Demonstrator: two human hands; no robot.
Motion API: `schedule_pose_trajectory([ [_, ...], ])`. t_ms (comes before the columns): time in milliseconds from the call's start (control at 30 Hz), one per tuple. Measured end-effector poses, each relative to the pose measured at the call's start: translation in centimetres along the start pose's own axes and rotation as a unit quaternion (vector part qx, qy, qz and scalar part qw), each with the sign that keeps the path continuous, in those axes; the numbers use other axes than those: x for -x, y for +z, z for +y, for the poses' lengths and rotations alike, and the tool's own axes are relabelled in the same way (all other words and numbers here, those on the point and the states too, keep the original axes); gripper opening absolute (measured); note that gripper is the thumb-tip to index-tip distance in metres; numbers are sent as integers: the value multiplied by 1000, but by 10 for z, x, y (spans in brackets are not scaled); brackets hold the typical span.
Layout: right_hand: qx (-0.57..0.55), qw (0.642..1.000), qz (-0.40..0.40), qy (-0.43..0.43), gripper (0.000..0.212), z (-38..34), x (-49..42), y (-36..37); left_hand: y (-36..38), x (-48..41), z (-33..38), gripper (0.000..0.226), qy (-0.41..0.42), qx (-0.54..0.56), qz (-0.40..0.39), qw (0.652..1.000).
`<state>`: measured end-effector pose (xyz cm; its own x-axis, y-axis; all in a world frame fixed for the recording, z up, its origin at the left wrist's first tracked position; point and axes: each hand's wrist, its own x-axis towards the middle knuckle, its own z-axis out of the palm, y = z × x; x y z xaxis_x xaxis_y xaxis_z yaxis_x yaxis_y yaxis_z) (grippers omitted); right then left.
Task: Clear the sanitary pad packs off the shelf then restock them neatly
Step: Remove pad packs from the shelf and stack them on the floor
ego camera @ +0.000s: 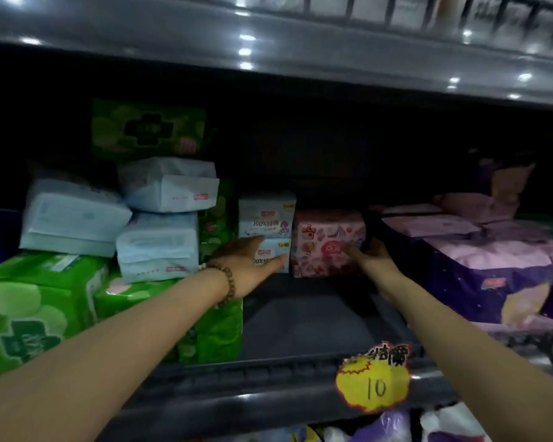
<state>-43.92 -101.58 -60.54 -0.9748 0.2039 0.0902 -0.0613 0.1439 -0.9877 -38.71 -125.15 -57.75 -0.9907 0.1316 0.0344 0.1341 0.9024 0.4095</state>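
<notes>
reaching into the middle of the shelf (300, 320), the person has both hands at the packs standing at the back, and the pink pack (326, 244) looks like the one being dealt with. the right hand (372, 255) is at the right edge of the pink pack with one digit laid across its front. the other fingers are lost in the shadow beside it, so i cannot tell whether the hand has closed on the pack or is only touching it. the left hand (253, 263) is released, with fingers straight and palm turned towards the pink pack. it sits in front of the lower of two stacked white packs (266, 215) just left of the pink pack, and whether it touches them is unclear. further left of the pink pack, pale blue packs (160, 244) lie in a crooked heap with green packs (39, 307) below them. to the right of it, purple packs (479, 269) lie in rows. the shelf floor in front of the pink pack is bare down to a yellow price tag (374, 382) on the front rail. with the heaps so untidy, i judge this to be the clearing step and not the neat restock. the next move calls for a firm hold on the soft pink pack and a straight pull forward over the bare floor, while the left hand steadies the white packs so the stack does not topple.
</notes>
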Motion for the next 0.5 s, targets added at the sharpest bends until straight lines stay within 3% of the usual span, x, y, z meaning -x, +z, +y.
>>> schedule_pose_trajectory([
  [133, -50, 998, -45, 2, 89, 7, -28, -3, 0, -2, -1, 77, -4, -30, 0, 1000],
  [333, -7, 998, -70, 3, 53, 4, -29, 1, 1, -2, -1, 86, -24, -68, -11, 997],
  [433, 32, 997, -69, -1, 73, 13, -25, 0, 1, 0, 2, 85, -23, -83, -16, 996],
  [500, 76, 996, -38, 4, 103, 20, -25, -3, 0, 1, 2, 84, -21, -83, -18, 996],
])
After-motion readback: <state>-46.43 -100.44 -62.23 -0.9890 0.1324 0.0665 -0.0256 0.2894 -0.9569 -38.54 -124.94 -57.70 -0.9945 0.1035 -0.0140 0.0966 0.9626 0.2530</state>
